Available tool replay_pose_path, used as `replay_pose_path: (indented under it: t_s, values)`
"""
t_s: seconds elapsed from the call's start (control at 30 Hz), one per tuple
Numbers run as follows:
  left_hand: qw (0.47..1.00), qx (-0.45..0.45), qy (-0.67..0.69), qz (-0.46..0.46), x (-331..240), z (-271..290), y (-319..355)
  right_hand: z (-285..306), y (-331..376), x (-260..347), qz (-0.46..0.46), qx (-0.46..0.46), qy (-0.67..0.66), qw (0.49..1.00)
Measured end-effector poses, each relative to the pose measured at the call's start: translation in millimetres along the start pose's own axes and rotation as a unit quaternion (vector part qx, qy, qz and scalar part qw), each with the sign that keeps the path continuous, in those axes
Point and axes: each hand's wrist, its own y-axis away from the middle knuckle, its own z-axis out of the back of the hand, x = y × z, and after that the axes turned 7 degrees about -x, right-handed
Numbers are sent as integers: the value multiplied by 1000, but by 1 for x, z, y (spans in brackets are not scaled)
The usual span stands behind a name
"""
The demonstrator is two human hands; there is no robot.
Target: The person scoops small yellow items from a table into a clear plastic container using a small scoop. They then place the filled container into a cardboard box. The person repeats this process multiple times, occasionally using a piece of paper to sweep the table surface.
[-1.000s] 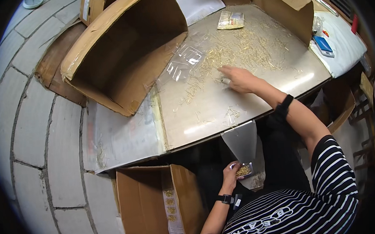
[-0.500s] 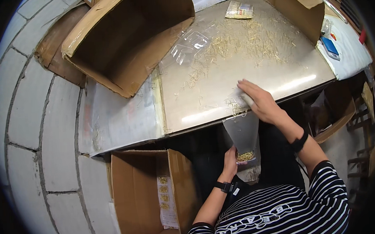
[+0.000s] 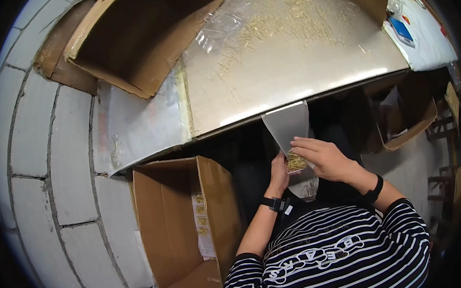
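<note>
- Here, both hands meet below the near edge of the bench [image 3: 289, 62], over the person's lap, holding a small clear bag [image 3: 295, 162] with a clump of thin golden pins in its bottom.
- The left hand [image 3: 279, 174] grips the bag from its left side, fingers closed on the plastic; its wrist carries a dark watch.
- The right hand [image 3: 325, 157] curls over the bag's top and right side, fingers [image 3: 304, 144] closed on its upper part.
- A pale funnel-shaped chute [image 3: 287, 124] hangs from the bench edge just above the bag; whether it touches the bag, I cannot tell.
- To handle this well, I judge the bag should stay upright and pinched close to its mouth, so the pins sit low and none slide out.
- More loose golden pins [image 3: 281, 26] lie scattered on the bench, well apart from the hands.
- An open cardboard box [image 3: 177, 225] stands on the floor to the person's left.
</note>
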Motion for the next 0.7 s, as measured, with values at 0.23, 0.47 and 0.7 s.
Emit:
replay_pose_path:
  t_s: [0.23, 0.47, 0.7]
  values:
    - [998, 43, -43, 27, 2, 17, 35, 21, 44, -23, -225, -13, -86, 970]
    - [994, 65, -89, -12, -27, -11, 64, -20, 43, -35, -383, 78, -392, 833]
    - [993, 44, -105, -27, -27, -25, 69, -28, 24, -25, -335, 50, -321, 885]
